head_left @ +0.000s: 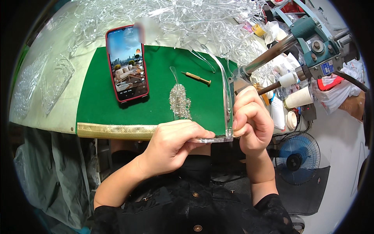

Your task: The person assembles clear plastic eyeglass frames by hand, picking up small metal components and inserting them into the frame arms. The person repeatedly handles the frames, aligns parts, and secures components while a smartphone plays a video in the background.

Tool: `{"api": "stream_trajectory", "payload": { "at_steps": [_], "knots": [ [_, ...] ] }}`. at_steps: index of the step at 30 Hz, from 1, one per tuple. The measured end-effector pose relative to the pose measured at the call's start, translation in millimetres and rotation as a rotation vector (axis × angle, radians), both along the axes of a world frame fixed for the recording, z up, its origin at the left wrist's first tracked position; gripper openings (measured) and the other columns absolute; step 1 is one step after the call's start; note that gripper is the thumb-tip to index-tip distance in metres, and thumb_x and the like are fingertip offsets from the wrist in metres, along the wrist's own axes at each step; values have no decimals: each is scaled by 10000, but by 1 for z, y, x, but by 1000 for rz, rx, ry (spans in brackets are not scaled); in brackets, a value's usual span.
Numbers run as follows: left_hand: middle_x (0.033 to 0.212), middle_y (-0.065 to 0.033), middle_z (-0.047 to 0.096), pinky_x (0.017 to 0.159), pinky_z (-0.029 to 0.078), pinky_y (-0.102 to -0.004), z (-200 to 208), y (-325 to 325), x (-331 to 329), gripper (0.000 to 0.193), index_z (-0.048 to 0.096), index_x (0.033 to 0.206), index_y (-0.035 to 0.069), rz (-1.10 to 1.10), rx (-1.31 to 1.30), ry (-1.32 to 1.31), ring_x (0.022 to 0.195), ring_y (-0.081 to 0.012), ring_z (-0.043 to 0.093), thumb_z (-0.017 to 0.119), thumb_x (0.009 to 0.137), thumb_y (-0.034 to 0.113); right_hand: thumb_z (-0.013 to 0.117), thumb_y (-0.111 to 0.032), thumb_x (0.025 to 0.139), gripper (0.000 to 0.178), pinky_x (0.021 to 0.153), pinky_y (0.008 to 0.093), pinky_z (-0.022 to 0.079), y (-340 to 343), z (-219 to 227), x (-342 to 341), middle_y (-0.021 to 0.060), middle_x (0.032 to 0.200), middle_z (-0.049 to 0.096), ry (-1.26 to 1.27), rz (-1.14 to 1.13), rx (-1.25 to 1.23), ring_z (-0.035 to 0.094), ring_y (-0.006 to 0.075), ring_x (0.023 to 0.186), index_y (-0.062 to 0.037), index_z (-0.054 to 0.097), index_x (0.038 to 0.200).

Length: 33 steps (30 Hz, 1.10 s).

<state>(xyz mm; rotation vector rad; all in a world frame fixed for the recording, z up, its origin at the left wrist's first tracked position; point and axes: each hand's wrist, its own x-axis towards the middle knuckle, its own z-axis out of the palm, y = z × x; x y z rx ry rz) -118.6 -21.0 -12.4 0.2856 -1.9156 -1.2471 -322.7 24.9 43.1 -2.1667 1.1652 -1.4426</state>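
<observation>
Just past the table's front edge, my left hand (171, 142) is closed on the front of a clear plastic eyeglass frame (220, 139), thumb and fingers pinching it. From its right corner a clear temple arm (226, 97) runs away over the mat. My right hand (251, 121) is closed at that corner, thumb and fingertips pinched there; whether a small part is between them cannot be seen. Left of the temple lies a pile of tiny metal screws (183, 102), with a clear strip (174, 76) sticking out of it. Beyond them rests a small brass-coloured screwdriver (196, 78).
A phone in a red case (145, 87) stands on the green mat (93, 97). Clear plastic frame parts (175, 19) heap along the back. A teal metal machine (315, 46) reaches in from the right, near my right hand. Below it are a paper cup (300, 98) and a fan (298, 158).
</observation>
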Motion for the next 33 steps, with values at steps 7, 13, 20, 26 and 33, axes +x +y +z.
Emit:
{"api": "stream_trajectory", "payload": {
  "at_steps": [7,13,20,26,33],
  "knots": [
    [900,-130,709,713,545,-334,-2,3,-1,234,682,958,5,0,13,-3,825,-264,695,647,753,-103,715,-286,824,250,709,289,389,0,-4,-1,34,788,543,-47,17,-26,481,190,776,-65,615,768],
    [910,-128,707,721,546,-330,-1,3,-11,254,680,976,8,23,28,9,829,-266,696,630,762,-118,721,-162,804,208,716,282,373,-1,-9,0,41,792,521,-197,-3,-50,469,185,783,-44,552,830],
    [887,-112,694,680,526,-347,1,-8,-77,252,664,1007,28,53,-108,191,808,-279,684,661,773,-68,719,-486,835,570,786,250,374,24,-21,-37,77,1008,506,-501,-196,94,492,141,877,42,568,988],
    [861,-146,681,668,529,-360,10,-7,-141,201,637,985,5,19,-81,259,802,-301,686,643,795,-60,683,-388,900,518,830,252,404,36,-15,-89,51,1008,604,-590,-308,35,528,103,890,70,565,1111],
    [870,-169,677,676,536,-339,18,-8,-202,161,637,992,0,71,-113,310,811,-305,695,644,832,-16,630,-287,950,336,751,252,439,34,-5,-138,31,936,626,-585,-416,-3,556,94,815,20,626,1085]
  ]
}}
